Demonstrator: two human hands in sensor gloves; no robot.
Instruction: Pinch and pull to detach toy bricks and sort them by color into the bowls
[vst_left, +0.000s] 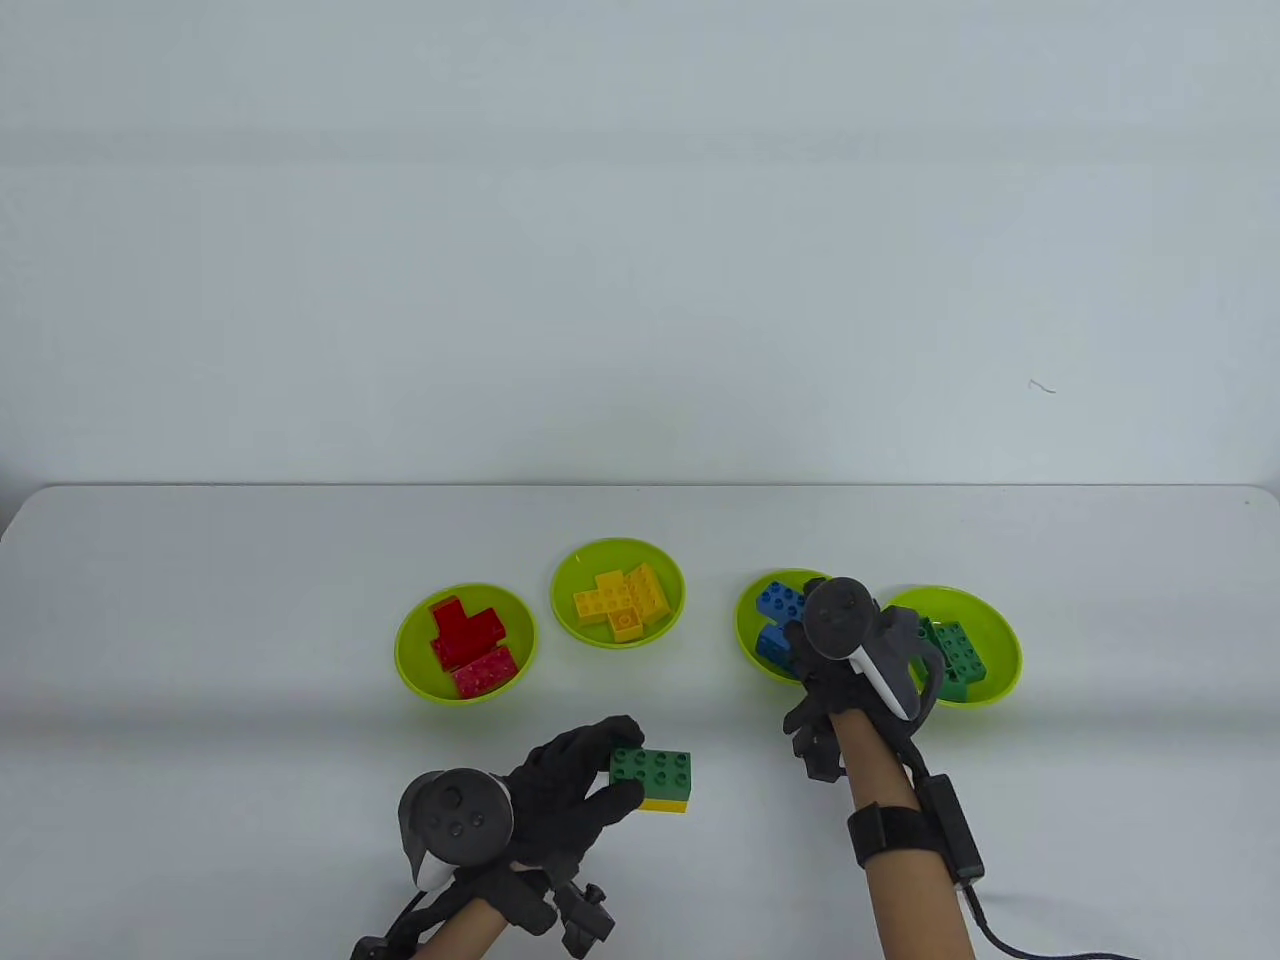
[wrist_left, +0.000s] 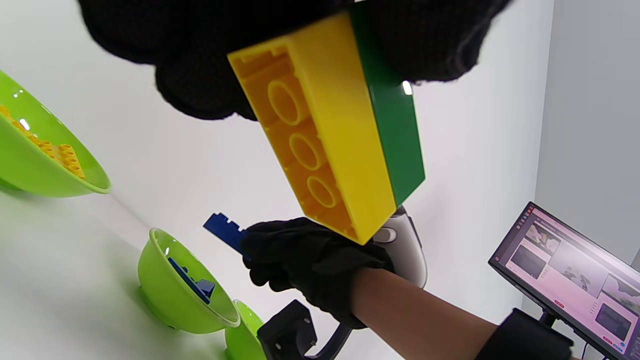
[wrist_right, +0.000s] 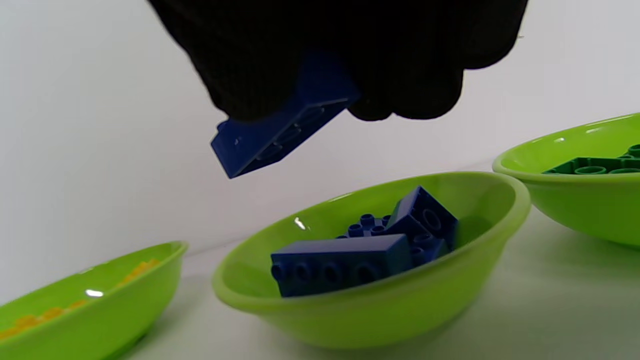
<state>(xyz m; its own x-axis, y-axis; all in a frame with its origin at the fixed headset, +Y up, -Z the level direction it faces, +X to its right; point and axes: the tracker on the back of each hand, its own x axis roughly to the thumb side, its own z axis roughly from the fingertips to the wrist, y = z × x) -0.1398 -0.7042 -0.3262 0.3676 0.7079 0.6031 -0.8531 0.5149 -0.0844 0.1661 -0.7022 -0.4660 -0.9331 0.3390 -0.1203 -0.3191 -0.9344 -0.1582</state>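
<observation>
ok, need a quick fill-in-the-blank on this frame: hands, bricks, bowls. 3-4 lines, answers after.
1. The right hand holds a ____ brick above the bowl of blue bricks.
2. The left hand grips a green brick still joined to a ____ brick.
3. On the table stand ____ lime-green bowls.
4. The leftmost bowl holds ____ bricks.

Missing words: blue; yellow; four; red

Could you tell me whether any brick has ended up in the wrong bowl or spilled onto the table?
Nothing stands out: red bricks, yellow bricks, blue bricks and green bricks each sit in their own bowl, none spilled.
</observation>
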